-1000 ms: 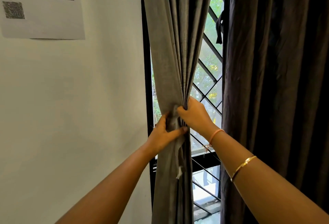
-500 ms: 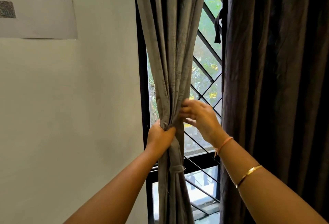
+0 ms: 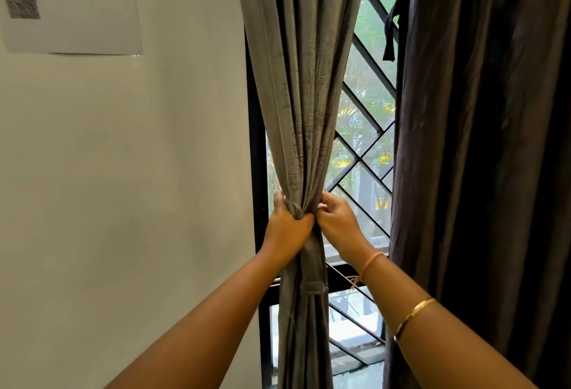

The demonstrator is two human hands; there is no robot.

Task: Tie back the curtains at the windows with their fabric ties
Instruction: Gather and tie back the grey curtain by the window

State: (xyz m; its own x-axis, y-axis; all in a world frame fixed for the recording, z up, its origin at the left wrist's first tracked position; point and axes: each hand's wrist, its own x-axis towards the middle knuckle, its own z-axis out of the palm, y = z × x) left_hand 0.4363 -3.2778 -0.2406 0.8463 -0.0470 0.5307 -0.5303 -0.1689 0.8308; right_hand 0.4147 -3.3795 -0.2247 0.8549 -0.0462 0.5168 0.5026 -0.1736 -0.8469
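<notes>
A grey curtain [image 3: 302, 95] hangs gathered into a narrow bunch at the left side of the window. A grey fabric tie [image 3: 312, 277] of the same cloth is wrapped round the bunch, and its loose end hangs down the front. My left hand [image 3: 287, 228] grips the bunch and the tie at the cinched waist. My right hand [image 3: 336, 222] is against the right side of the same spot, its fingers curled and pinching the tie. The knot itself is hidden between my hands.
A dark brown curtain [image 3: 482, 157] hangs loose on the right. A dark tie [image 3: 391, 30] dangles from the black diamond window grille [image 3: 361, 147]. A white wall [image 3: 123, 188] with a taped paper sheet [image 3: 71, 5] is on the left.
My right hand has come back in from the side and closed on the tie next to my left hand. The curtain bunch is cinched tighter than before.
</notes>
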